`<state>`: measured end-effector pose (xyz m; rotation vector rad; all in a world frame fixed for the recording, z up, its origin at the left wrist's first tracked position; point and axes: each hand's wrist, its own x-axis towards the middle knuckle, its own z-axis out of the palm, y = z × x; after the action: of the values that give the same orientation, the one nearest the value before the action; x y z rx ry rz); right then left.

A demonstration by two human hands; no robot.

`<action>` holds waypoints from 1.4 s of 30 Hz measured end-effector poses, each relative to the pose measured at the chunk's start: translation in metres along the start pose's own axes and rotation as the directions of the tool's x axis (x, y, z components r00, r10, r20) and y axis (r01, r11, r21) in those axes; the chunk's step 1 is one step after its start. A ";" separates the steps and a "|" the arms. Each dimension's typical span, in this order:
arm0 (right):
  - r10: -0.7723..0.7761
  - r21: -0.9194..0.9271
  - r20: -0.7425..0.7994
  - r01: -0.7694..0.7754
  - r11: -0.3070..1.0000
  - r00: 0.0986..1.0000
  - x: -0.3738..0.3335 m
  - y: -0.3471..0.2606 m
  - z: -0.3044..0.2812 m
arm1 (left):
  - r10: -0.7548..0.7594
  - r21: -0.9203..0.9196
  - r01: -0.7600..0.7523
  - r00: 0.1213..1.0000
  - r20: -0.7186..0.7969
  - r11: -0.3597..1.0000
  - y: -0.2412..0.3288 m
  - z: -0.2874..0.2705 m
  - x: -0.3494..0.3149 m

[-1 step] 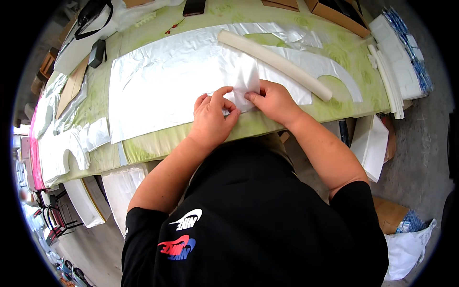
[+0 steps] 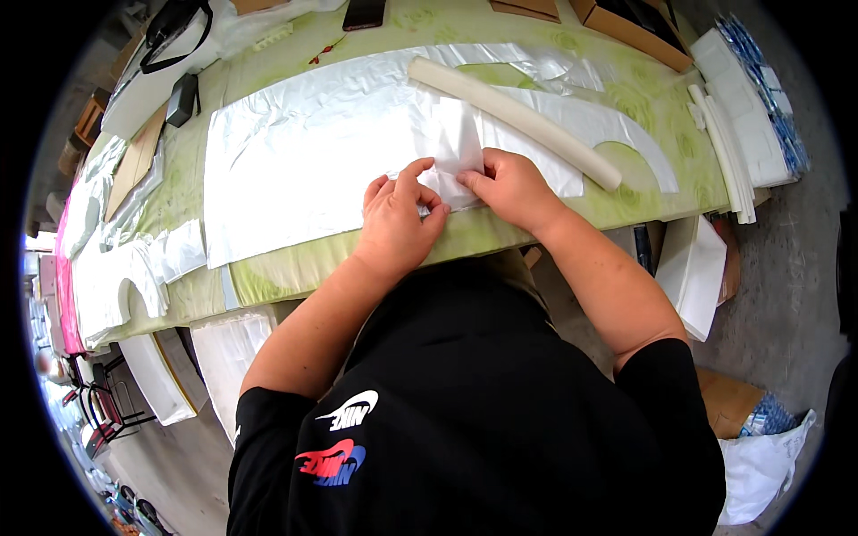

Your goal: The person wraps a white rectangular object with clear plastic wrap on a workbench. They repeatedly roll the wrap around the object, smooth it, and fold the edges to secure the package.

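A thin, glossy white plastic sheet lies spread over the green patterned tabletop, with a folded-up flap standing near its front edge. My right hand pinches the base of this flap between thumb and fingers. Just left of it, my left hand rests on the sheet's near edge, its thumb and forefinger curved and apart with a gap between them; the other fingertips lie on the film. A long cream-coloured roll lies diagonally across the sheet beyond my right hand.
White film with a curved cutout hangs at the table's left edge. A black box-shaped object stands at the far left, and a dark phone-like slab at the back. An open cardboard box sits back right, near white rolls.
The plastic flap at my right hand stands slightly straighter and broader. Both hands hold nearly the same place.
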<state>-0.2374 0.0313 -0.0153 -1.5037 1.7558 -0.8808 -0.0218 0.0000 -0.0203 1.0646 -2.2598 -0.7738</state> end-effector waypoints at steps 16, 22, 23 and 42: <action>0.138 -0.321 0.279 -0.043 0.946 0.950 0.027 -0.025 -0.008 | 0.170 0.329 -0.205 0.977 0.132 0.922 0.006 0.004 -0.004; 0.109 -0.158 0.154 -0.084 0.984 0.982 0.012 -0.018 -0.008 | 0.035 0.425 -0.128 0.975 0.221 0.896 0.007 0.007 -0.001; 0.129 -0.125 0.160 -0.110 0.986 0.979 0.007 -0.014 -0.012 | 0.034 0.431 -0.127 0.976 0.216 0.893 0.008 0.006 -0.002; -0.637 -0.332 0.118 0.635 0.698 0.762 -0.097 0.000 -0.021 | 0.208 0.259 -0.267 0.950 0.234 0.928 0.015 -0.009 -0.040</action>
<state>-0.2424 0.1289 0.0012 -2.4458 1.4375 -0.9108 -0.0015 0.0380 -0.0120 0.8379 -2.6781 -0.4780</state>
